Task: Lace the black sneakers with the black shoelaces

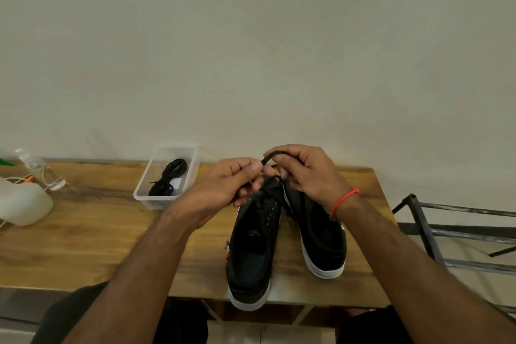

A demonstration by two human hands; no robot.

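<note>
Wooden worktop [83, 246] stands against a pale wall [251, 36]. At its far left: a clear plastic bottle [42, 169] lying tilted, beside a white plastic container [22, 204]. A dark metal rack [458, 232] stands right of the worktop.

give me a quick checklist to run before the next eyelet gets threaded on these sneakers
1. Lace held by both hands: ok. The left hand and right hand each pinch the black shoelace above the shoes.
2. Lace tip free to aim: cannot tell, the fingers hide it.
3. Eyelets reachable: ok. The left sneaker lies open side up with a row of eyelets showing.
4. Shoe steady: not ok. Its heel hangs over the near edge of the wooden table.
5. Second lace ready: ok, a black bundle lies in the clear plastic tub.
6. Right sneaker lacing state: cannot tell, the right wrist covers its front.
</note>
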